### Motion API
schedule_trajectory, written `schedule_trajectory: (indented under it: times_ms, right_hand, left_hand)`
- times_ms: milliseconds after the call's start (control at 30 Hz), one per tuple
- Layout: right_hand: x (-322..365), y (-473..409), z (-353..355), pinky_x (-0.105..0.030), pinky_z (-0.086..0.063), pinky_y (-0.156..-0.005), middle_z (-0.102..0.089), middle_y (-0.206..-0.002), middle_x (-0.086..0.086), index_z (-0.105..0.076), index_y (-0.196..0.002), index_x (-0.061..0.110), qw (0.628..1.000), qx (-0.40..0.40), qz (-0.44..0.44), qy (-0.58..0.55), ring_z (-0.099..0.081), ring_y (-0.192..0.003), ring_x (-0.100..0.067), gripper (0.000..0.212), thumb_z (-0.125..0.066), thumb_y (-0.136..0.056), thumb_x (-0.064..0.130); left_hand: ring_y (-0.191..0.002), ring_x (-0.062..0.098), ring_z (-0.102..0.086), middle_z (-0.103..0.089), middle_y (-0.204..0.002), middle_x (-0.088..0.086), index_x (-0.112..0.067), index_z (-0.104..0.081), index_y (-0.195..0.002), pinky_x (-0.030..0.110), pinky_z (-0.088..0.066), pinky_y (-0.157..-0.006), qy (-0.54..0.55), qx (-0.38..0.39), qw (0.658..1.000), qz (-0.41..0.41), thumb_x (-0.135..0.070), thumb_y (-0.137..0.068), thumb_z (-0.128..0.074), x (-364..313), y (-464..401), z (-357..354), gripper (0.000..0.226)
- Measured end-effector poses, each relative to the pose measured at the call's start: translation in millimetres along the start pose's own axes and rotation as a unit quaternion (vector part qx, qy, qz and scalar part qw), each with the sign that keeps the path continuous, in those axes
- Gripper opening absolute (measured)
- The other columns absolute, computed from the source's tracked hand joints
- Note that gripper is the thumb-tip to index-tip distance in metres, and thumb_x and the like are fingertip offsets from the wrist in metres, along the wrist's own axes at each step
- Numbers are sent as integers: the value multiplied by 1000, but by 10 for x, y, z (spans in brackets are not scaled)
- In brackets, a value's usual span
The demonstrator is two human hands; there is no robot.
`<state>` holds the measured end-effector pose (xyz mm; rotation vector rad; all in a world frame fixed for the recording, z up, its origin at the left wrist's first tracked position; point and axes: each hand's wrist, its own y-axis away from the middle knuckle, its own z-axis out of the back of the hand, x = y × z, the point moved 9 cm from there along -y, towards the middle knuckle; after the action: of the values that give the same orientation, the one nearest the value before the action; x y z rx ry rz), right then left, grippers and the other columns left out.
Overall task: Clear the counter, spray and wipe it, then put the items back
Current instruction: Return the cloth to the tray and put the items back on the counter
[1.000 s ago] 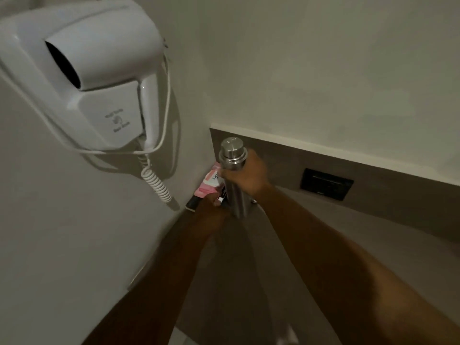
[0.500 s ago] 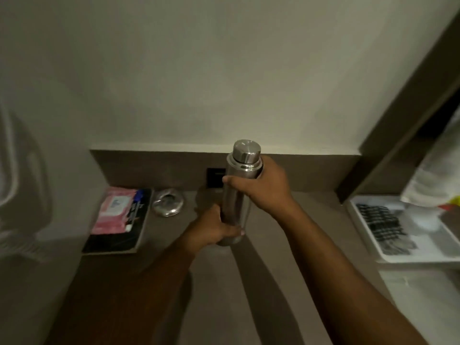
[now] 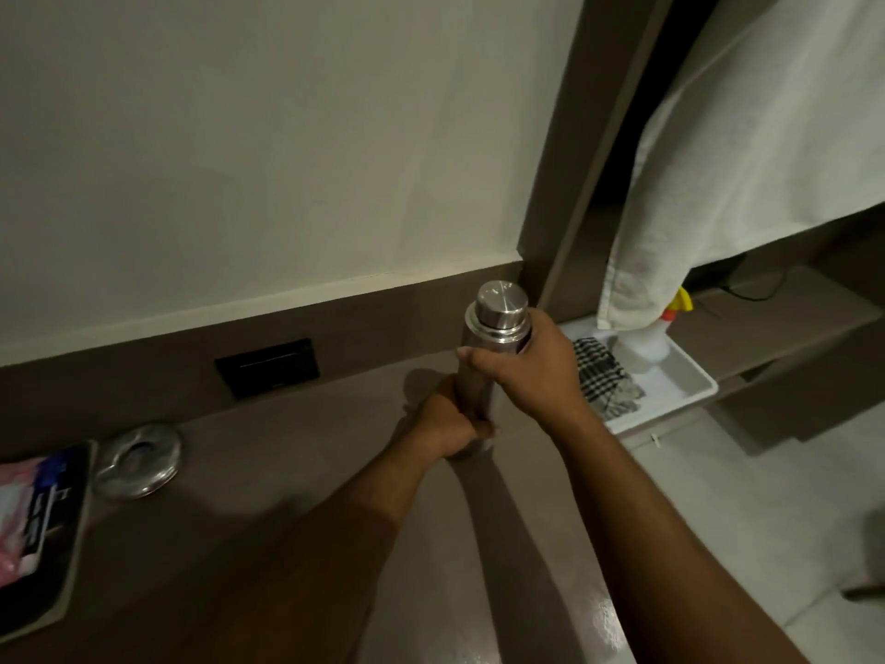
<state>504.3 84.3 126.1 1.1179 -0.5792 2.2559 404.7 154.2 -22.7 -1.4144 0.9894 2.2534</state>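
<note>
Now you grip the steel bottle (image 3: 493, 347) with both hands (image 3: 531, 371), having carried it rightward from the corner toward the white tray (image 3: 670, 390); worktop (image 3: 297, 448) clearing continues.

Open stretch of table (image 3: 297, 481) runs clear from the round metal dish (image 3: 138, 461) at left to the steel bottle (image 3: 488, 357) held upright in both hands, left hand (image 3: 450, 424) low, right hand (image 3: 531, 371) w/ its grip near the cap. Far left edge blocked by a dark tray (image 3: 52, 558) w/ a pink packet (image 3: 12, 519). At right, a white tray (image 3: 680, 381) w/ checked cloth (image 3: 603, 376) and spray bottle (image 3: 646, 342); hanging towel (image 3: 747, 160) crowds space above it.
</note>
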Motion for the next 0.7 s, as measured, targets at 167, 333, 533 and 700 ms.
schedule_trajectory:
  times_ms: [167, 333, 533, 700]
  right_hand:
    - [-215, 52, -97, -38, -57, -87, -68, -111, 7, -56, -122, 23, 1000, 4, -18, -11, -64, -99, -10, 76, -83, -57, 52]
    - [-204, 195, -264, -35, -55, -89, -65, -117, 5, -52, -127, 21, 1000, 13, -3, -27, -62, -104, -11, 75, -84, -63, 46]
    - [-300, 455, -345, -34, -50, -97, -57, -130, 7, -47, -132, 27, 993, -1, -47, -106, -55, -115, -9, 77, -83, -66, 46]
    - [-650, 1155, -770, -36, -53, -89, -51, -131, -1, -40, -141, 27, 969, -91, -194, -122, -56, -113, -17, 82, -81, -71, 43]
  left_hand:
    - [-105, 24, -61, -63, -109, -5, -34, -49, -126, 47, -54, -93, -30, 4, 999, 32, -33, -49, -83, 158, -18, -29, 84]
    - [-106, 28, -64, -65, -119, 1, -35, -47, -129, 50, -59, -84, -21, 26, 999, 37, -27, -54, -84, 282, 26, 8, 84]
    - [-119, 23, -59, -61, -132, 1, -25, -46, -138, 47, -52, -98, -14, 42, 998, 33, -19, -58, -88, 401, 82, 202, 91]
    - [-112, 25, -62, -63, -124, 5, -23, -59, -122, 48, -52, -98, -2, -100, 993, 56, -26, -69, -82, 1028, 423, 1164, 58]
